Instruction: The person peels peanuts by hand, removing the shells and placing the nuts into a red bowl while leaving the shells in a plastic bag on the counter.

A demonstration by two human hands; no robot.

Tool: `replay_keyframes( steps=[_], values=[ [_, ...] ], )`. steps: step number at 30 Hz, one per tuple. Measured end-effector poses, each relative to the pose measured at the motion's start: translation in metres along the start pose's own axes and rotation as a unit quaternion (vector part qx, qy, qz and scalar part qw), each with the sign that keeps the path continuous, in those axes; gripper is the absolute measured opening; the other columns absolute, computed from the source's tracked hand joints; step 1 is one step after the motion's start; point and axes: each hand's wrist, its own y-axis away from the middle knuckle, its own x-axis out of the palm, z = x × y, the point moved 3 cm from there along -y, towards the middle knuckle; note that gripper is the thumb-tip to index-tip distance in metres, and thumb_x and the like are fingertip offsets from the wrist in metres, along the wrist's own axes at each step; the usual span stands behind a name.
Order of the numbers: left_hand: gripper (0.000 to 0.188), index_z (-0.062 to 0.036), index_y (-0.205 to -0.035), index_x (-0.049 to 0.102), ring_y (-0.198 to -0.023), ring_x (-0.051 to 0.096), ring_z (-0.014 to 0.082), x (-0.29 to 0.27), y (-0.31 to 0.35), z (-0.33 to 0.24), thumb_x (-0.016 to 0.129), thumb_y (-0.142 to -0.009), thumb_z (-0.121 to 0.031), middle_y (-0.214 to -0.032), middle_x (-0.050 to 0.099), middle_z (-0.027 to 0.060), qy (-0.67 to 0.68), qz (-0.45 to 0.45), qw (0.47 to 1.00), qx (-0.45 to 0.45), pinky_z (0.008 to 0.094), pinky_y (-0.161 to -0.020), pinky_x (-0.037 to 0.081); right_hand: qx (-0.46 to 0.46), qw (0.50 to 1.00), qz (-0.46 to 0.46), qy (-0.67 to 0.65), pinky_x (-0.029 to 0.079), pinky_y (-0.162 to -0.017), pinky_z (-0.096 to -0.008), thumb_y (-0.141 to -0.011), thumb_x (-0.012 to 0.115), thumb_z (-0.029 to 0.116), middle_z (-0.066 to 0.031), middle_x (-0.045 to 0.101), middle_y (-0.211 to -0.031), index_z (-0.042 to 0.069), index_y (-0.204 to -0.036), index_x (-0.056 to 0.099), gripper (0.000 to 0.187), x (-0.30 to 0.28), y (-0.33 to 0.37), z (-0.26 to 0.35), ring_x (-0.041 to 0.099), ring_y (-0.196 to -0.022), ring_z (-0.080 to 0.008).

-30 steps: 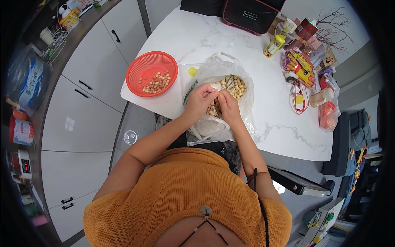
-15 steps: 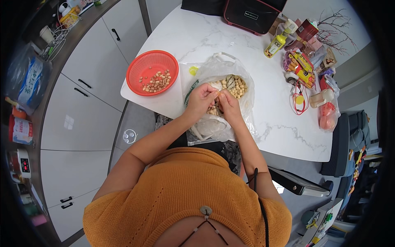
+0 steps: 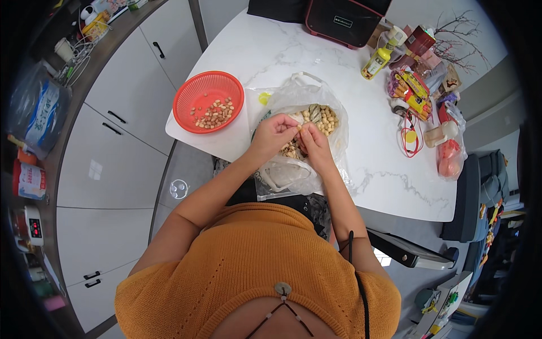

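Note:
My left hand [image 3: 274, 135] and my right hand [image 3: 315, 147] meet fingertip to fingertip over an opened clear plastic bag [image 3: 339, 107]. Both are closed in a pinch around a small pale peanut [image 3: 299, 128], mostly covered by my fingers. Unshelled peanuts [image 3: 327, 120] fill the far right of the bag. Broken brown shells [image 3: 291, 150] lie in it below my hands. To the left stands a red plastic basket [image 3: 182, 93] with shelled peanuts [image 3: 217, 114] scattered over its bottom.
The white marbled table [image 3: 389, 169] carries a yellow bottle [image 3: 377, 61], snack packs [image 3: 415, 93], a red cord [image 3: 411, 146] and a bag of red fruit [image 3: 450, 155] on the right. A black and red appliance [image 3: 344, 22] stands at the back. White cabinets [image 3: 113, 158] flank the left.
My hands stay almost in place with their fingertips together, and the left wrist has shifted slightly to the left. The basket and bag have not moved.

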Motion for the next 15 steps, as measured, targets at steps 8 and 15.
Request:
replay_keyframes(
  steps=[8, 15],
  values=[
    [0.009, 0.0009, -0.091, 0.052, -0.062, 0.051, 0.0026, 0.001, 0.0, -0.006, 0.054, -0.083, -0.001, -0.075, 0.055, 0.0015, -0.03, 0.004, 1.0, -0.006, 0.0149, -0.053, 0.041, -0.025, 0.997, -0.009, 0.073, 0.035, -0.054, -0.0195, -0.092, 0.044, 0.022, 0.003, 0.045, -0.064, 0.006, -0.08, 0.048, 0.02, -0.001, 0.001, 0.001, 0.04, -0.06, -0.0049],
    [0.005, -0.0013, -0.086, 0.05, -0.05, 0.047, 0.005, 0.002, 0.0, -0.003, 0.054, -0.082, -0.003, -0.068, 0.053, 0.0026, -0.003, -0.016, 0.999, -0.036, 0.0175, -0.042, 0.038, -0.087, 0.979, -0.026, 0.182, 0.039, -0.058, -0.024, -0.091, 0.045, 0.02, -0.0036, 0.051, -0.066, 0.003, -0.081, 0.049, 0.02, 0.003, 0.0, 0.012, 0.046, -0.062, -0.0102]
  ],
)
